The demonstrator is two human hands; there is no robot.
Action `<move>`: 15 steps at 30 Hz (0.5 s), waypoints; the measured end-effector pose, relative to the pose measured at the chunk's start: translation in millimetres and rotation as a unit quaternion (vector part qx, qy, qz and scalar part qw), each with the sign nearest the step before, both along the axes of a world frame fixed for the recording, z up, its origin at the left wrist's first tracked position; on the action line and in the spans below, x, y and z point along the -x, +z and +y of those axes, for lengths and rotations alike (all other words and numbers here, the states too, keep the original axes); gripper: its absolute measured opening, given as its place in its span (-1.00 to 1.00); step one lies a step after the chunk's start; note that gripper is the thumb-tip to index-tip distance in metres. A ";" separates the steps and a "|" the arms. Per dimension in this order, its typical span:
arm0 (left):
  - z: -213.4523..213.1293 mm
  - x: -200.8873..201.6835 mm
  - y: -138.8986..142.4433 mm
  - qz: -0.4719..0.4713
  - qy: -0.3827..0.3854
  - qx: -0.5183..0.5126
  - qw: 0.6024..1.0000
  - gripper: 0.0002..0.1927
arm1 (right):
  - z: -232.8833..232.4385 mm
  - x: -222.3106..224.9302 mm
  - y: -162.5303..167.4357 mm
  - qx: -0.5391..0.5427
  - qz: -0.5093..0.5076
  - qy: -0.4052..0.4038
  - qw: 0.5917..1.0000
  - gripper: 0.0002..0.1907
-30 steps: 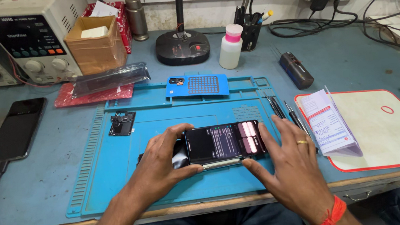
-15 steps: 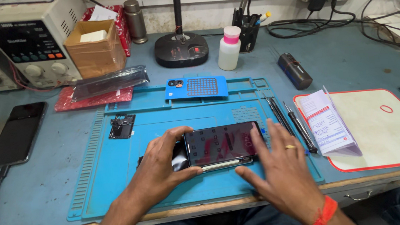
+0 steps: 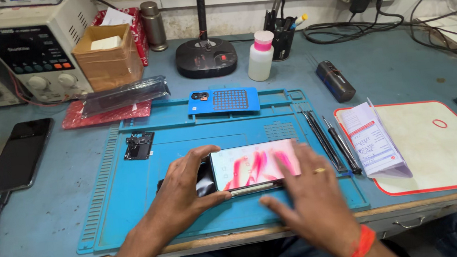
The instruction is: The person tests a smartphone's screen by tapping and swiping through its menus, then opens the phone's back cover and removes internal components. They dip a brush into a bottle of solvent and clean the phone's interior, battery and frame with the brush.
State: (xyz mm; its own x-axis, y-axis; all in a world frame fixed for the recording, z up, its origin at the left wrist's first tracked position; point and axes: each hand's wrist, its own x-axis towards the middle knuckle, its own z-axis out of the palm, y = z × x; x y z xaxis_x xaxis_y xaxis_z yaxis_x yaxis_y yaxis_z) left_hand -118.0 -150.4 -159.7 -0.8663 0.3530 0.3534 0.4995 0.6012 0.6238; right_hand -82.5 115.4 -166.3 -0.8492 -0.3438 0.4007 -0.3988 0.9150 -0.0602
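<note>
I see my left hand (image 3: pixel 182 196) pinching the near left end of the phone (image 3: pixel 254 165), thumb on top at the screen's edge and fingers curled under it, so that grip is pressed together on the phone. The lit screen glows pink and white; what it displays is too blurred to make out. The phone lies flat on the blue mat (image 3: pixel 136 208) on the bench (image 3: pixel 399 69), directly between my two hands.

My right hand (image 3: pixel 309 198) is spread flat, palm down, covering the phone's right end and near edge; it grips nothing. Motion blur smears the fingers, so I cannot tell how firmly they press. A ring (image 3: pixel 319 171) shows on one finger and an orange band (image 3: pixel 361 244) at the wrist.

Under my left grip a dark part sits beside the phone, mostly hidden. Just right of the right hand lie thin tools (image 3: pixel 328 139) and a folded paper (image 3: pixel 373 140). Beyond the left grip sits a small circuit board (image 3: pixel 138 145).
</note>
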 end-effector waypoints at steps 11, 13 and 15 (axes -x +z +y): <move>7.3 1.8 -6.4 -0.028 0.012 -0.005 1.000 -0.16 | 0.4 -6.1 -13.2 -0.020 0.072 0.065 0.995 -0.20; 5.3 0.8 -4.7 -0.019 0.008 -0.003 1.000 -0.16 | -0.7 -5.2 -10.5 -0.031 0.058 0.048 0.997 -0.21; 4.1 0.7 -2.9 0.010 -0.005 -0.003 1.000 -0.17 | 5.7 2.8 -2.2 -0.032 0.019 -0.012 0.999 -0.17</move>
State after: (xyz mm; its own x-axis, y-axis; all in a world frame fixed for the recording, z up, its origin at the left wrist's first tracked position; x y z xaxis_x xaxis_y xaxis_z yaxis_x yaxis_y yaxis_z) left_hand -118.7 -146.4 -162.6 -0.8557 0.3587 0.3730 0.5175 0.5928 0.6171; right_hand -85.4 121.1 -168.5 -0.8423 -0.3501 0.4099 -0.3782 0.9256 0.0135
